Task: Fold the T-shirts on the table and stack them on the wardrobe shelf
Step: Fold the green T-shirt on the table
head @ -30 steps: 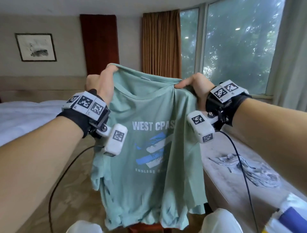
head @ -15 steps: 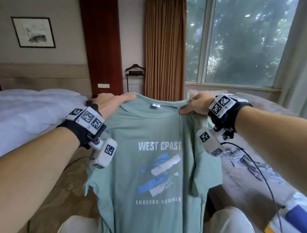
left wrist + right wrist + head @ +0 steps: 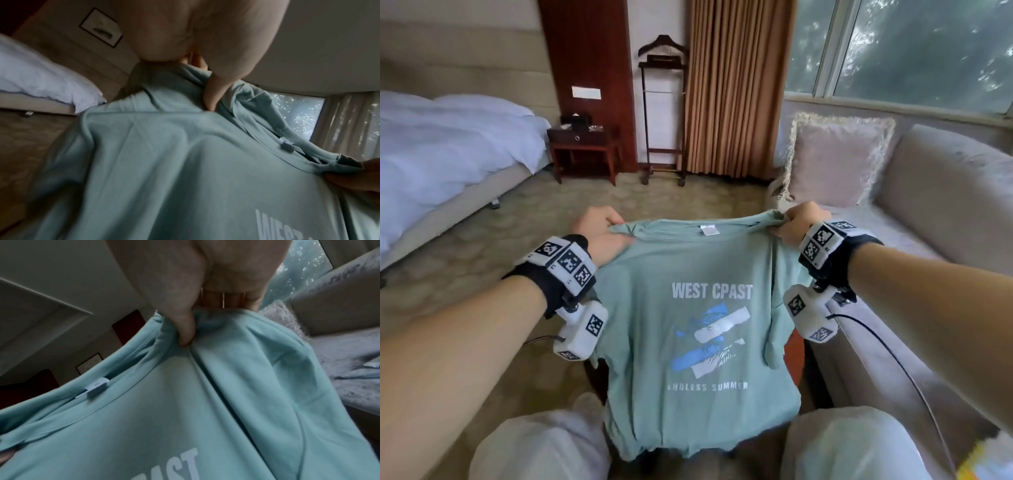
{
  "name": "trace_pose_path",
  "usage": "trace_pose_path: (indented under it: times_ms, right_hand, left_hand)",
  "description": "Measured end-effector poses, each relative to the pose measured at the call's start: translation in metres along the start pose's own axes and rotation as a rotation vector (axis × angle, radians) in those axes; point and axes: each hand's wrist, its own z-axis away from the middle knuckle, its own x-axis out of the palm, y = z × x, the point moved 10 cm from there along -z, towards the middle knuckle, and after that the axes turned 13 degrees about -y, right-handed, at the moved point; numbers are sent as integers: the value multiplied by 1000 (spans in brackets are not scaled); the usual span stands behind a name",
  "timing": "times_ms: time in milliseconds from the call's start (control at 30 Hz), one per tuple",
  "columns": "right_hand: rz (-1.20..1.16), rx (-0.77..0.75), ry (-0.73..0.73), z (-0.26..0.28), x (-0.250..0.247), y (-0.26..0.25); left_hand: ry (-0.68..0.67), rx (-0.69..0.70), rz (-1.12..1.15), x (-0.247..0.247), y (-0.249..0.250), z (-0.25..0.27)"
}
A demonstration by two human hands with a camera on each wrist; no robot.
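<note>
T-shirt (image 3: 698, 329) held up by both shoulders, print facing the camera.
Left hand (image 3: 602, 236) pinches the shoulder edge at 10 o'clock, right hand (image 3: 799, 222) bunches the other at 2; hem hangs between the knees, open carpet (image 3: 524, 219) beyond, sofa (image 3: 935, 192) close at 3.

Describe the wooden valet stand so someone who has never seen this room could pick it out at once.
Start at the bed on the left and follow the far wall right, past the dark red nightstand. The valet stand is against the wall just before the brown curtain. It is the only tall, thin open frame there, topped with a hanger-shaped bar.
</note>
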Motion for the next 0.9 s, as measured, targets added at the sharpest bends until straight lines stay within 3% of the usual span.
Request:
trace_pose_path:
  times_ms: [167, 333, 633, 800, 900]
  right_hand:
    - [-91, 87, -46, -53, 43, 10]
    - [-136, 185, -67, -104, 82, 18]
    - [-11, 282, -200, -202, 175, 37]
    - [75, 343, -343, -199, 216, 59]
    - [124, 346, -323, -177, 229, 75]
  left_hand:
    - [80, -101, -1, 19, -48, -42]
    - [65, -203, 59, 48, -88, -87]
    - [-78, -399, -29, 117, -160, -199]
    - [-226, -453, -264, 156, -181, -200]
    - [-203, -444, -415, 167, -181, -171]
